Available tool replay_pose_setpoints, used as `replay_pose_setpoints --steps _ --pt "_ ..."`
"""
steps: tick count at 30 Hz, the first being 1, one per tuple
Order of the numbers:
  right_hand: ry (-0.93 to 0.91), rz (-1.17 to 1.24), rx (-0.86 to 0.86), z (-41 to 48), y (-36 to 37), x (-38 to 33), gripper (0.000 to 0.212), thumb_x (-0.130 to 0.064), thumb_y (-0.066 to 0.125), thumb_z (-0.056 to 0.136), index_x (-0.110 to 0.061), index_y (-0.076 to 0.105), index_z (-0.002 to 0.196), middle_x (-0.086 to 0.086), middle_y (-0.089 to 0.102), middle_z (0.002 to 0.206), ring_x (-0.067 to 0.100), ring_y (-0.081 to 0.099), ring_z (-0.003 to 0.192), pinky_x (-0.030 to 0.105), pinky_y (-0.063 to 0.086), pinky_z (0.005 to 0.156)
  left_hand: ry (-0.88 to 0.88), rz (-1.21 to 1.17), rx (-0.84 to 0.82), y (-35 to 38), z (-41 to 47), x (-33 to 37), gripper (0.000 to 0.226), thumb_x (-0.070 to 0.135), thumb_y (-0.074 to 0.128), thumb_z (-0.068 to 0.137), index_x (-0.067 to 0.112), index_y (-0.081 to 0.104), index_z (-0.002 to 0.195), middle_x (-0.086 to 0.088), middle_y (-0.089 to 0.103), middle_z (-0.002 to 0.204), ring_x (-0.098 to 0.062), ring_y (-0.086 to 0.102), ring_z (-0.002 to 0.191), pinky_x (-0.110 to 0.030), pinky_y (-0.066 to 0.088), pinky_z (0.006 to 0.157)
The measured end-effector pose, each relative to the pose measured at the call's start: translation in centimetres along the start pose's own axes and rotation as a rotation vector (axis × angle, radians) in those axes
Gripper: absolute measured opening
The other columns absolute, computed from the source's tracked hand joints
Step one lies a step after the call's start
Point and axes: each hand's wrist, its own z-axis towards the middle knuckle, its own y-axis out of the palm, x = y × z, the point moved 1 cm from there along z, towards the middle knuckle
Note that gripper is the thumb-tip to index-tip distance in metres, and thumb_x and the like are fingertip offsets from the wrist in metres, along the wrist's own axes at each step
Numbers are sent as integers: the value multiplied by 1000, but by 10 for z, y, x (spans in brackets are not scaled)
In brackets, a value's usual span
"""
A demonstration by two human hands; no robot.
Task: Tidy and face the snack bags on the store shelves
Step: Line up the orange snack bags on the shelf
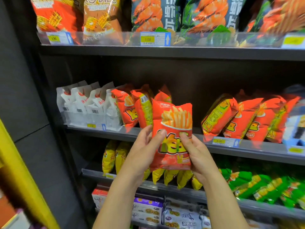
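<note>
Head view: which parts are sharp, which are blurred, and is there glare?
In the head view the red fries bag held by the left hand and right hand is fairly sharp; the green bags and yellow panel at the edges smear; the clear shelf strip shows soft glare.

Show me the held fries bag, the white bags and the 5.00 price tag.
fries bag (172,128): head view, centre, below printed fries.
white bags (87,106): head view, a middle bag.
price tag (155,39): head view, centre.
</note>
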Motion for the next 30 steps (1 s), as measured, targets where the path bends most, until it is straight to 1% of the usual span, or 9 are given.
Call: replay_pose_setpoints --steps 4,9,14,16,19,22,24,27,30 --pt "-9 -63 -29 -9 10 -2 57 -60 51 95 -22 63 136 6 76 123 26 73 115 55 53 106 93 260 141 0 -1 -6 62 55 79 87 48 47 139 22 71 119 7 71 103 -26 60 87" --pt "56 82 10 -19 0 1 74 -71 31 96 -16 59 138 12 76 123 30 73 114 55 54 102 -100 -115 104 -12 -6 -12 49 44 76 90 28 64 134 0 81 113 -21 79 101 -44 64 86" --pt "39 172 -23 -26 -4 -2 82 -73 31 92 -10 58 137 17 74 125 36 71 113 58 52 101 -255 -449 75 -18 -11 -18 59 46 73 77 17 70 128 -15 79 117 -33 77 105 -60 53 106" --pt "28 137 -37 -27 -3 -4 81 -72 33 91 -11 59 136 15 74 125 34 72 113 55 53 100 -252 -444 70 -17 -12 -19 60 47 74 77 18 69 129 -15 79 117 -33 77 106 -61 52 106" --pt "-2 38 -51 -28 2 -6 76 -70 38 90 -14 61 136 11 75 125 29 71 116 53 54 102 -179 -375 70 -16 -11 -18 55 45 72 80 19 69 128 -12 80 114 -29 79 99 -50 60 92" --pt "-58 -145 -122 -30 9 -8 55 -59 46 97 -23 64 134 2 77 121 22 73 114 43 58 97 -51 -176 71 -14 -11 -17 55 47 72 85 28 63 135 -1 80 115 -23 79 103 -43 62 84" --pt "-67 -205 -165 -31 13 -8 45 -48 58 97 -24 62 135 0 77 121 21 75 111 40 60 95 17 -73 51 -14 -10 -19 61 48 75 85 35 55 141 6 78 119 -17 77 106 -39 63 84" --pt "-90 -236 -138 -31 11 -4 55 -42 75 86 -24 59 136 -1 76 123 21 74 112 48 58 100 55 -45 -15 -18 -7 -24 66 42 79 89 38 48 148 6 74 127 -18 74 116 -36 63 87" --pt "-140 -300 -125 -31 2 -1 58 -28 82 83 -25 58 135 -6 76 121 17 73 111 37 62 89 135 26 -68 -28 -6 -29 69 23 75 87 30 47 150 2 71 134 -17 68 124 -36 60 97"
